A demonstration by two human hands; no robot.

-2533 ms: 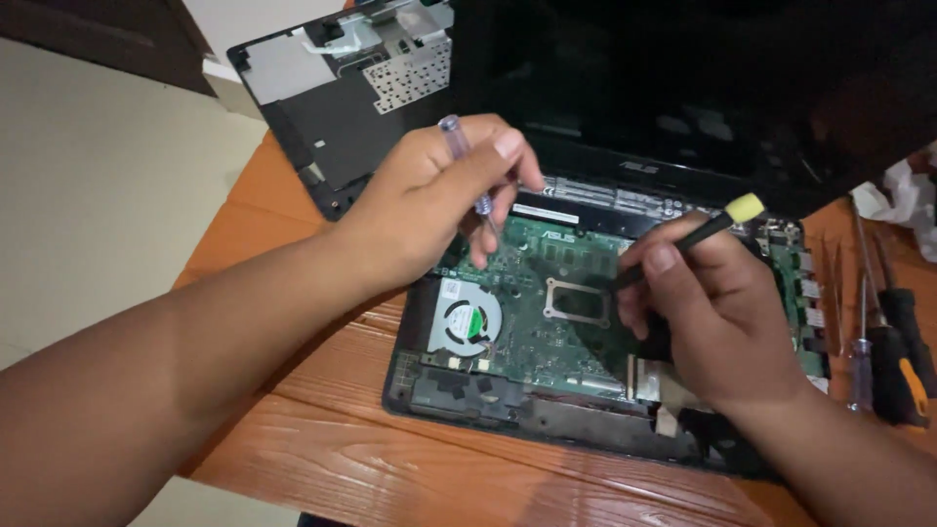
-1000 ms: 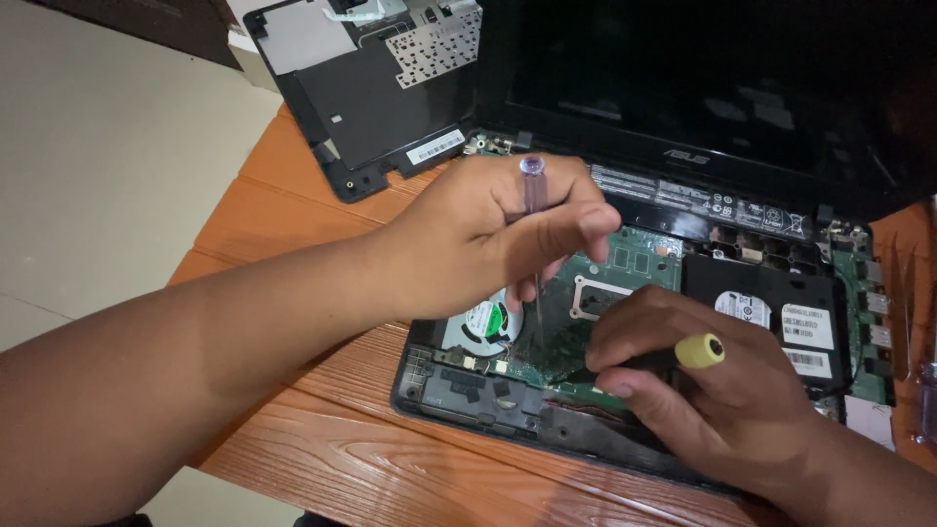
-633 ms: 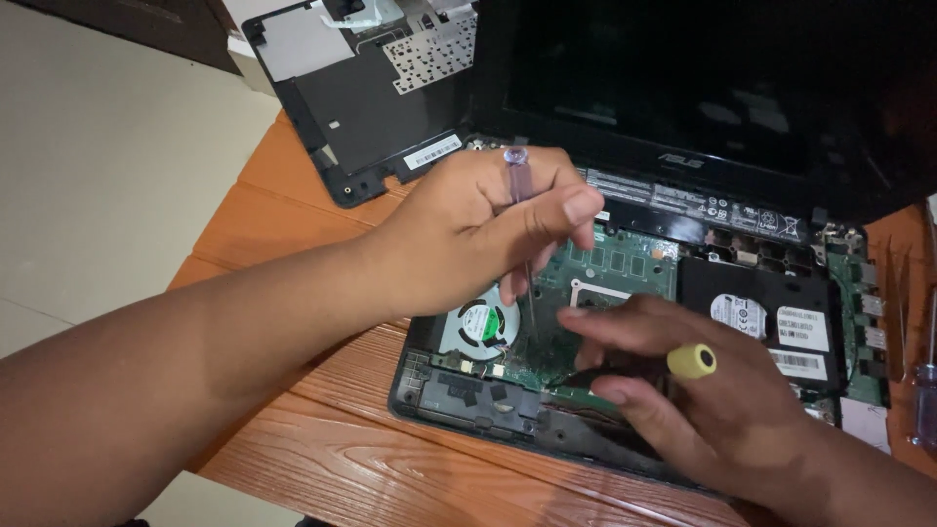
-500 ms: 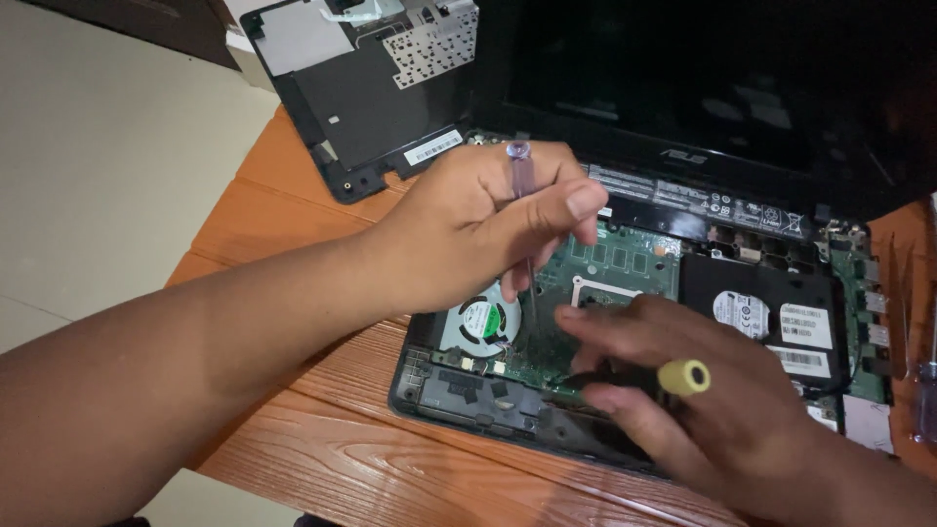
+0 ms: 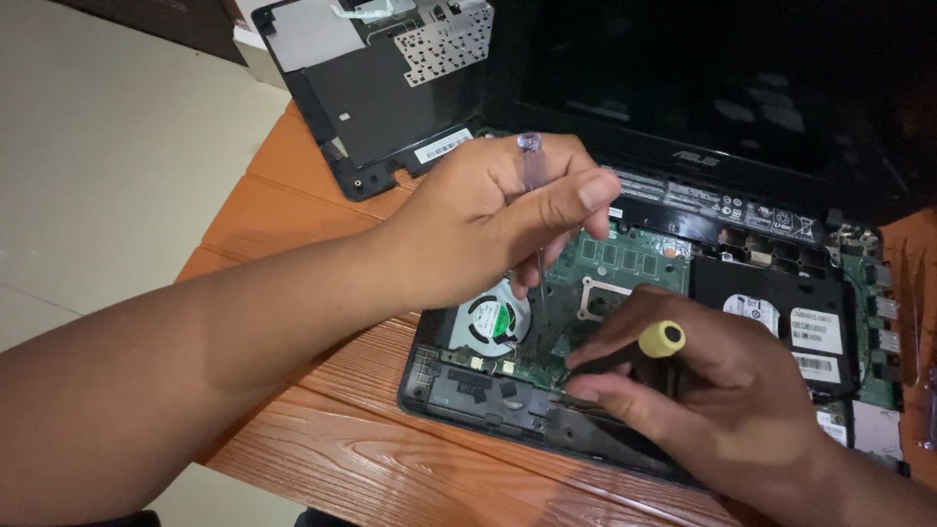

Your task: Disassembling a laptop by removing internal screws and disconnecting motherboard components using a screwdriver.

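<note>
An opened black laptop [image 5: 781,322] lies on a wooden table [image 5: 322,459], its green circuit board [image 5: 634,263] and round cooling fan [image 5: 493,320] exposed. My left hand [image 5: 488,220] grips a thin screwdriver with a clear purple handle [image 5: 530,156], held upright with its shaft pointing down at the board beside the fan. My right hand [image 5: 703,400] holds a dark tool with a yellow end [image 5: 662,339], its tip down at the laptop's front edge near the board.
The laptop's removed black cover panel [image 5: 381,78] lies at the back left, partly over the table's edge. The dark screen [image 5: 703,88] stands open behind the base. A hard drive [image 5: 771,312] sits right of the board. Tools [image 5: 922,332] lie at the far right.
My view has shifted right since the earliest frame. My right hand has moved from the board's centre down to the laptop's front edge. My left hand keeps the purple screwdriver upright by the fan.
</note>
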